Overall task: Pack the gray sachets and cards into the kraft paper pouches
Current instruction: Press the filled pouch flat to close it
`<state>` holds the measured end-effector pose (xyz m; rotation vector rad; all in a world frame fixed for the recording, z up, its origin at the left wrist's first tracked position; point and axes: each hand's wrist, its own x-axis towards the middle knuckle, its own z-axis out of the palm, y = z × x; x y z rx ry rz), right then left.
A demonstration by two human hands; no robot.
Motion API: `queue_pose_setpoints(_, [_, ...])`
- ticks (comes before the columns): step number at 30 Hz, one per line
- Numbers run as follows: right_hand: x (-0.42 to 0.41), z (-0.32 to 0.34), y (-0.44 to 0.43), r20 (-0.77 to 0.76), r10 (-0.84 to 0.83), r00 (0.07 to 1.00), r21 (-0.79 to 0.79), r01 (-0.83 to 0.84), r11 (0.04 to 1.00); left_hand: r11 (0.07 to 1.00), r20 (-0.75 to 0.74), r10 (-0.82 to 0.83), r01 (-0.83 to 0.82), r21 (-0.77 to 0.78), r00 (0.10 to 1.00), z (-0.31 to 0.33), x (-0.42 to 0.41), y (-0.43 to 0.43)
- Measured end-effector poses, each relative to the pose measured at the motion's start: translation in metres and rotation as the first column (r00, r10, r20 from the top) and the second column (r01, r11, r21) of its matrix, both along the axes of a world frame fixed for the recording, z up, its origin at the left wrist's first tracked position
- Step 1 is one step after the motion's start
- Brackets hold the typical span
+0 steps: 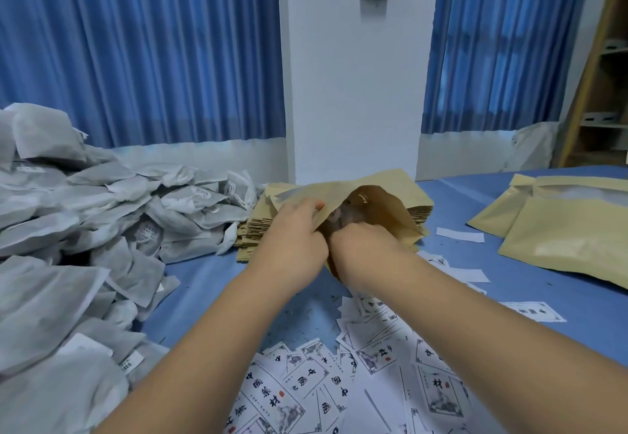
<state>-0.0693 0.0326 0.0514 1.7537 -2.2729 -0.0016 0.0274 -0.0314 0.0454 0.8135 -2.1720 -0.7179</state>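
**Both hands at the mouth of a kraft pouch, head view**

Nearest the viewer, printed cards (pixel 306 393) lie scattered and overlapping on the blue table (pixel 204 280), between and under the two bare forearms. To the left, a large heap of gray sachets (pixel 68 246) runs from the near edge towards the back of the table; several carry small white labels.

At the centre, the hands meet close together at one pouch (pixel 384 206), which is lifted above the table with its mouth open towards the viewer. The left hand (pixel 292 229) pinches the left lip of the mouth, with its fingertips curled over the paper edge. The right hand (pixel 360 240) reaches into the opening. Its fingers are hidden inside, so it cannot be told whether they grip anything. Something gray shows within the mouth, just above this hand.

Directly behind the held pouch, a stack of flat pouches (pixel 251 229) lies on the table, touching the heap of sachets at its left side. To the right, well apart, filled pouches (pixel 560 229) lie flat and overlapping, with a few white paper slips (pixel 460 234) between them and the hands.

Beyond the table stand blue curtains (pixel 136 42), a white pillar (pixel 353 76) bearing a switch plate, and a wooden shelf (pixel 605 76) at far right.
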Motion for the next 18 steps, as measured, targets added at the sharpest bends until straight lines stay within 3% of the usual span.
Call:
queue_pose_setpoints(2, [0.004, 0.002, 0.000, 0.009, -0.007, 1.000, 0.001, 0.007, 1.000, 1.000, 0.017, -0.005, 0.006, -0.030, 1.000, 0.001, 0.000, 0.002])
queue_pose_setpoints(6, [0.004, 0.003, -0.002, 0.010, -0.035, 0.999, -0.147, 0.036, 0.988, 1.000, 0.026, -0.006, 0.007, -0.026, 1.000, 0.004, 0.003, 0.004])
queue_pose_setpoints(11, [-0.002, 0.001, 0.009, -0.062, -0.021, 0.998, -0.108, 0.014, 0.994, 0.999, 0.040, -0.002, 0.004, -0.044, 0.999, 0.004, 0.005, 0.006])
queue_pose_setpoints(15, [0.000, -0.003, 0.037, -0.083, 0.054, 0.995, -0.271, -0.074, 0.960, 0.980, 0.137, 0.075, -0.048, -0.191, 0.988, 0.004, 0.007, 0.007])
queue_pose_setpoints(18, [-0.006, -0.018, 0.067, -0.095, 0.103, 0.990, -0.503, -0.137, 0.853, 0.966, 0.153, 0.133, -0.094, -0.242, 0.979, 0.004, 0.006, 0.007])
